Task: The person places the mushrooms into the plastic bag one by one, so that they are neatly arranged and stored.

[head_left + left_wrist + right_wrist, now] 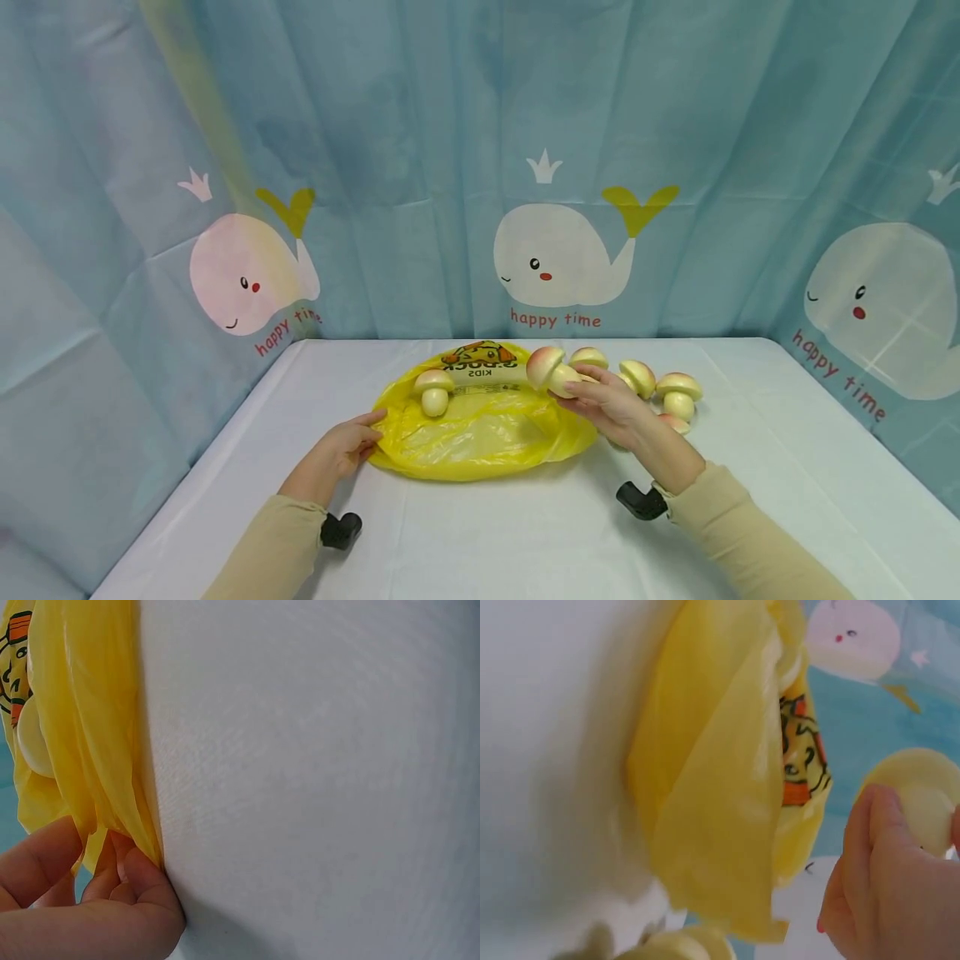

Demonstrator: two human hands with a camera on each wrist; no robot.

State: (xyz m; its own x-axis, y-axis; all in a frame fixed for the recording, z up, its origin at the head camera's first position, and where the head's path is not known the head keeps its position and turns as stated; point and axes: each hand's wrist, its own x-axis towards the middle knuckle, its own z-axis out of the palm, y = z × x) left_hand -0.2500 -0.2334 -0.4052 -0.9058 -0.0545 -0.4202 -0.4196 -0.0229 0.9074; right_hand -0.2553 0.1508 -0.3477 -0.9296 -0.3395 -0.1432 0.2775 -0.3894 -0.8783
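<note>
A yellow plastic bag (465, 467) with a printed cartoon duck lies spread on the table, its mouth wide. My left hand (348, 446) pinches the bag's left rim between thumb and fingers, as the left wrist view also shows. Inside the bag, near its left side, is one toy mushroom (434, 392) with a pale stem. Over the bag's right part, my right hand (611, 408) grips another toy mushroom (551, 372) by its stem, the reddish cap pointing left. The right wrist view shows this mushroom (919, 791) in my fingers, apart from the bag.
Several more mushrooms (678, 396) stand or lie on the white table (480, 542) right of the bag, some partly hidden behind my right hand. A blue whale-print curtain (420, 250) rises behind the table and along both sides.
</note>
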